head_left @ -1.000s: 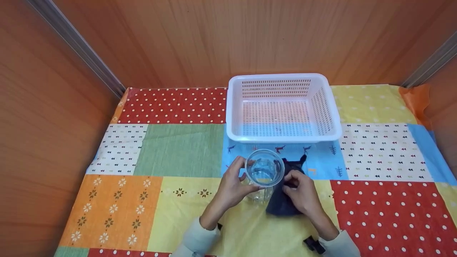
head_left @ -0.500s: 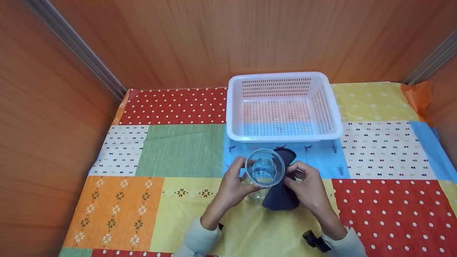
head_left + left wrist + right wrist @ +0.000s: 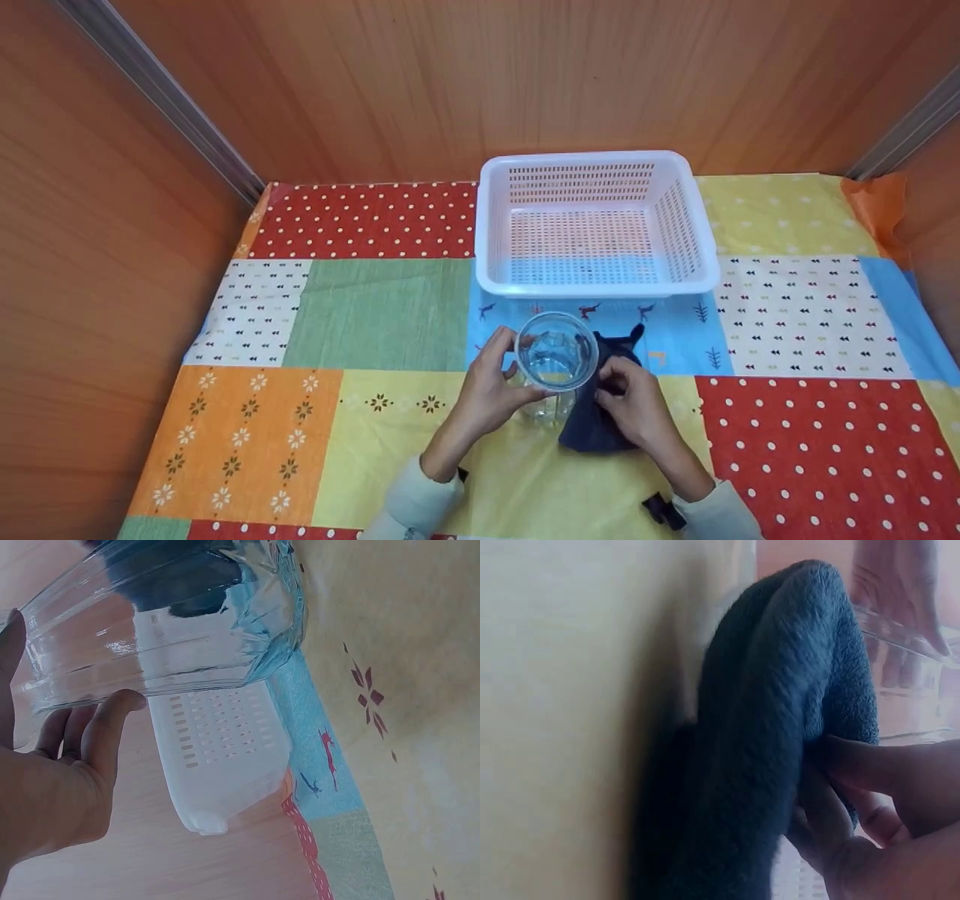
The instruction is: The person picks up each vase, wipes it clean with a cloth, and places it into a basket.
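Observation:
A clear glass tumbler point(image 3: 556, 352) stands over the middle of the tablecloth in the head view. My left hand point(image 3: 491, 386) grips it near the rim from the left, thumb in front and fingers behind; the left wrist view shows the ribbed glass wall point(image 3: 120, 652) with my fingertips against it. My right hand point(image 3: 634, 397) pinches a folded dark grey cloth point(image 3: 589, 424) beside the tumbler's right side. Fuzzy pile shows on the cloth point(image 3: 772, 705) in the right wrist view, where thumb and fingers squeeze a fold of it. Behind the cloth there, part of the glass is hidden.
A white perforated plastic basket point(image 3: 596, 289) stands just beyond the hands, with nothing in it. Beneath everything lies a patchwork tablecloth point(image 3: 390, 315). Wood-grain panels point(image 3: 525, 82) close off the back and both sides.
The cloth swung up and toward the tumbler half a second ago, then back down to the right with my right hand. My left hand and the tumbler stay in place.

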`<state>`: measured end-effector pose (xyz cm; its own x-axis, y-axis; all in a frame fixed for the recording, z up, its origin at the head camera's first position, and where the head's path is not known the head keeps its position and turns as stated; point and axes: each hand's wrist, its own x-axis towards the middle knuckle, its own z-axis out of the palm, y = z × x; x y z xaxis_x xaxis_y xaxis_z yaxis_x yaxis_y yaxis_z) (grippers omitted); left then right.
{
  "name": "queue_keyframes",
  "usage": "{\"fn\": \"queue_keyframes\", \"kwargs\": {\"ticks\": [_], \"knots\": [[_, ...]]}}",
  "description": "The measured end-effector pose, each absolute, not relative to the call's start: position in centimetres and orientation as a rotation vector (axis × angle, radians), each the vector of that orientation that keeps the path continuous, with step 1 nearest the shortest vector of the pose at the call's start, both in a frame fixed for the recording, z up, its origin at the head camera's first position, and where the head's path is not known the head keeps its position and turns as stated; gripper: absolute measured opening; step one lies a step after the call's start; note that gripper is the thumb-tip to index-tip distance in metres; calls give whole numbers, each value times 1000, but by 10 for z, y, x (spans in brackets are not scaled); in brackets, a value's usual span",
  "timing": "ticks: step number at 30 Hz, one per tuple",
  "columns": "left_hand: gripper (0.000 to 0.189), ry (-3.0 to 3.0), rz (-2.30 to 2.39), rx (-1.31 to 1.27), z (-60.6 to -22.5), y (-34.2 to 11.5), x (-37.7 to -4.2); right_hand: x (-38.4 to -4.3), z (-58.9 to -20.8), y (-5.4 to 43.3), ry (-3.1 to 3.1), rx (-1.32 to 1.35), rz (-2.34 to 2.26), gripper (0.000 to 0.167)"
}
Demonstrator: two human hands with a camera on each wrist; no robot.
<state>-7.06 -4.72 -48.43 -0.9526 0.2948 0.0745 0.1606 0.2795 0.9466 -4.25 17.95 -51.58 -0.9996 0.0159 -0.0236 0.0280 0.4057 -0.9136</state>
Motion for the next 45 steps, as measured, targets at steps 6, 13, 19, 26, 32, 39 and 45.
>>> {"fn": "queue_keyframes", "kwargs": {"ticks": [6, 13, 19, 26, 32, 39, 45], "knots": [[57, 2403, 1785, 431, -485, -48, -70, -41, -504, 175, 2670, 31, -1710, 27], [61, 2336, 1844, 393, -484, -48, -72, -38, -470, 170, 2631, -3, -1863, 24], [65, 2273, 1864, 310, -483, -48, -72, -40, -471, 172, 2649, -15, -1838, 24], [66, 2271, 1856, 275, -483, -48, -72, -40, -502, 175, 2694, -19, -1737, 27], [65, 2271, 1857, 285, -484, -47, -73, -41, -520, 179, 2646, 49, -1729, 27], [64, 2293, 1833, 315, -484, -48, -73, -39, -497, 176, 2617, 18, -1848, 22], [63, 2287, 1846, 326, -484, -48, -74, -38, -468, 171, 2603, 41, -1898, 22]]}}
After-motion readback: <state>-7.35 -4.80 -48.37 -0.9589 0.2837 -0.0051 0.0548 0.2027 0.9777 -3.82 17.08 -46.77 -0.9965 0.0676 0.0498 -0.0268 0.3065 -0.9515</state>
